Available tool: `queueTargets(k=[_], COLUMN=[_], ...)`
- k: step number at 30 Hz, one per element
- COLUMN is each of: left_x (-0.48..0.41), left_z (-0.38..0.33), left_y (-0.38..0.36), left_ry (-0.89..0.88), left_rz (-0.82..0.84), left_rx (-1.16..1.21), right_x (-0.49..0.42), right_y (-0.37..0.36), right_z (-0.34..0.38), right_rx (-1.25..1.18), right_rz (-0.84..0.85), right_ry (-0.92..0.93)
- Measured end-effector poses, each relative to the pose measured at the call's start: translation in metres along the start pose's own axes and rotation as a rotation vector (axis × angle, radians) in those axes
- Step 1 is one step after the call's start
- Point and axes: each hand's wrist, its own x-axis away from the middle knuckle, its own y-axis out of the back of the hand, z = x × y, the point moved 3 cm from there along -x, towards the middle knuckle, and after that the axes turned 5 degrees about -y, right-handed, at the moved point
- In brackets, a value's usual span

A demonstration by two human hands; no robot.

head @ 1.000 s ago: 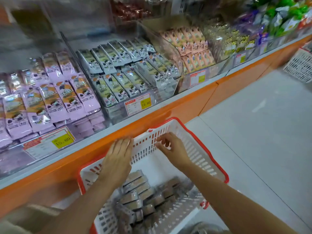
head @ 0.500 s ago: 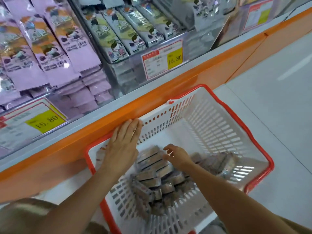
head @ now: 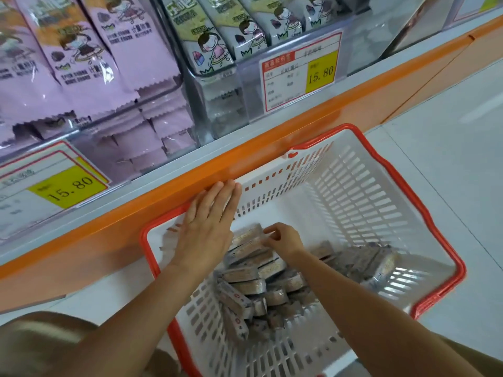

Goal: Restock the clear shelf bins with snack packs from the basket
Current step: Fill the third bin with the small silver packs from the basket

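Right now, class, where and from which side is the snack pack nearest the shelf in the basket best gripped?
Probably pinch the snack pack across its upturned long edge, coming from above. It leans on edge against its neighbours, and the basket walls block sideways approaches.

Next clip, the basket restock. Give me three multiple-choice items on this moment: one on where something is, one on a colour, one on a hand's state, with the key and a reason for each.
1. The right hand is:
A. on the snack packs inside the basket
B. inside a shelf bin
C. on a price tag

2. The basket's rim is:
A. blue
B. red
C. green

3. The left hand is:
A. clenched in a fist
B. lifting a pack
C. flat, with straight fingers

Key:
1 A: its curled fingers touch the snack packs within the basket walls.
2 B: a red band runs round the top of the white walls.
3 C: its fingers lie straight at the rim, by the orange shelf edge.
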Motion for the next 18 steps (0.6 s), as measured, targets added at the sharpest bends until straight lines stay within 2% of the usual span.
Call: queueTargets(k=[8,12,14,18], left_x=[-0.002,-0.008,-0.015,-0.031], left_z=[-0.009,-0.026,-0.037,-0.053], left_y=[0.006,0.012,0.015,0.030], left_ry=[0.060,0.042,0.066,0.256], left_rz=[0.001,-0.030,-0.001,0.056], left_rx=[0.069,0.144,0.231,0.596], right_x=[0.032,0.060,0.077,0.111], right_y=[0.047,0.081,0.098,0.124], right_z=[0.030,0.053,0.065,0.088], right_rx=[-0.133,-0.281,-0.345,-0.472], right_rz=[-0.020,-0.023,-0.027,0.022], right_ry=[0.194,0.284,0.322,0.395])
